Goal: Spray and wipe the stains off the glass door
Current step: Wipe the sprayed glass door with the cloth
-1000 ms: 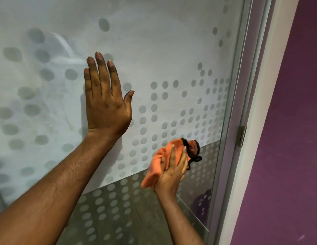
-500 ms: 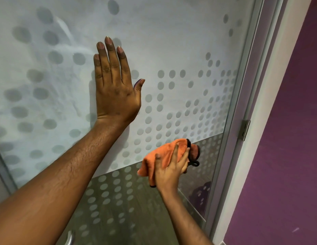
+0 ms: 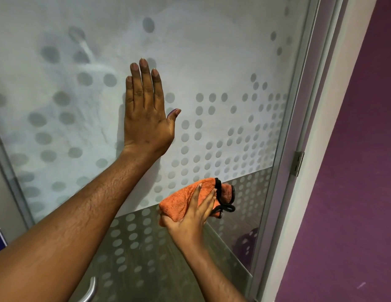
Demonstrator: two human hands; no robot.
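The glass door (image 3: pixel 223 62) fills the view, frosted with a pattern of grey dots and clear in a lower band. My left hand (image 3: pixel 146 118) lies flat on the frosted glass with the fingers straight and together, holding nothing. My right hand (image 3: pixel 190 221) presses a bunched orange cloth (image 3: pixel 181 203) with black edging against the glass, right at the line where the frosted part meets the clear band. No spray bottle is in view.
A metal door frame (image 3: pixel 284 171) runs down the right side with a hinge (image 3: pixel 297 163) on it. Beyond it stand a white jamb and a purple wall (image 3: pixel 354 171). A curved metal door handle (image 3: pixel 91 288) shows at the bottom left.
My right hand has slid the orange cloth down and to the left along the glass. My left hand stays flat on the door; the view has tilted down, showing the handle.
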